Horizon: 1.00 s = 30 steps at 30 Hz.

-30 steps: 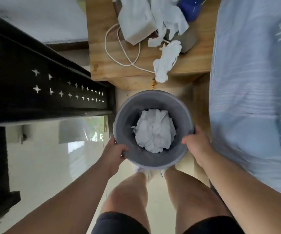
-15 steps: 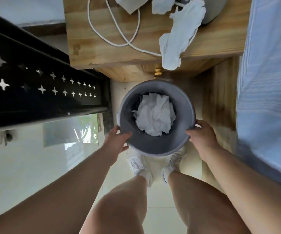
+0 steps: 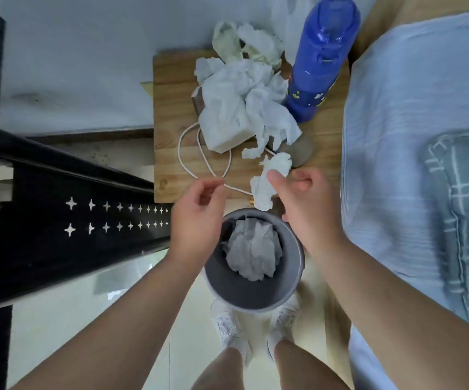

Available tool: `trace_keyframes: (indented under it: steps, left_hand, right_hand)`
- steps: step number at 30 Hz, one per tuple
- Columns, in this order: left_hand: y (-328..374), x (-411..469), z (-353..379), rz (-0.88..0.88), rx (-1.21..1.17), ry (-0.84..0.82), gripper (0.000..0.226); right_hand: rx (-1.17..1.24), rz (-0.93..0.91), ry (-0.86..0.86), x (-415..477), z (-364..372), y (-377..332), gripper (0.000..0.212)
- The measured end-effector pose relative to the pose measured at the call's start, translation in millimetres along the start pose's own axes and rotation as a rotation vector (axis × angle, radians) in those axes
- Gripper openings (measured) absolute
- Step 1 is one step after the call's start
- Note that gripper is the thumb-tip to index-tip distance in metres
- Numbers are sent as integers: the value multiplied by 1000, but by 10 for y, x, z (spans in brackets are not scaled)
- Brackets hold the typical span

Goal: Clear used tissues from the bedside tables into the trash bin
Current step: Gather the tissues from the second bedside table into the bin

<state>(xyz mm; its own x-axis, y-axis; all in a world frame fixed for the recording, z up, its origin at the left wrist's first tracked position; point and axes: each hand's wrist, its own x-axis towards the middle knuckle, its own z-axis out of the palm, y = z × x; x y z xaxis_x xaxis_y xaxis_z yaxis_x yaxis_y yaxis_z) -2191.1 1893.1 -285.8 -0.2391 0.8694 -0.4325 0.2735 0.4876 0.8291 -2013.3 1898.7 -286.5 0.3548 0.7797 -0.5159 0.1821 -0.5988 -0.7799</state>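
Both hands had been lifted off the grey trash bin point(image 3: 256, 294), which was left on the floor w/ crumpled tissue inside. Head view: right hand point(image 3: 303, 204) was seen beside a used tissue point(image 3: 270, 178) hanging over the wooden bedside table point(image 3: 171, 153) edge, thumb touching it, fingers curled, not clamped. Left hand point(image 3: 196, 212) was held loosely apart, empty, above the bin rim. More tissues point(image 3: 244, 94) were piled by a blue bottle point(image 3: 320, 60).

Light: we see soft, even daylight, bright on the wall point(image 3: 73, 66).
Glare: a pale reflection lies on the glossy floor tiles point(image 3: 67, 327).
Shadows: faint, under the bedside table point(image 3: 171, 153).
Blur: both hands and the black rail point(image 3: 73, 220) look smeared.
Distortion: wide-angle bending stretches our forearms and the bed point(image 3: 424, 164) at the edges.
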Motion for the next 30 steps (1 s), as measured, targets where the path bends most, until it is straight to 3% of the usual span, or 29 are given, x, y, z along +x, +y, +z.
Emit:
trace_keyframes:
  steps: [3, 6, 8, 10, 13, 15, 17, 19, 24, 30]
  left_hand:
    - [411, 329, 64, 275, 221, 25, 18]
    - [652, 636, 141, 503, 540, 73, 37]
    - [766, 771, 200, 653, 730, 74, 47]
    - [839, 880, 293, 780, 959, 20, 58]
    - [914, 1001, 472, 779, 1219, -154, 65]
    - [914, 1065, 545, 758, 1288, -199, 50]
    - [911, 1097, 559, 786, 1285, -172, 31]
    - [952, 1067, 541, 830, 1204, -118, 28]
    - [1034, 684, 296, 940, 704, 34, 22]
    - [296, -124, -52, 415, 351, 54, 16]
  right_hand:
    - [56, 100, -88, 144, 113, -160, 22]
    - [10, 87, -45, 226, 119, -72, 10]
    - [7, 66, -32, 231, 77, 12, 37]
    - [21, 54, -38, 210, 30, 92, 38]
    - [58, 50, -4, 200, -31, 164, 26]
    - [72, 29, 7, 208, -61, 173, 30]
    - [108, 2, 23, 196, -99, 128, 33]
    - [150, -19, 66, 174, -147, 75, 28]
    - [196, -47, 120, -38, -308, 51, 21]
    - [-31, 11, 8, -466, -359, 426, 26]
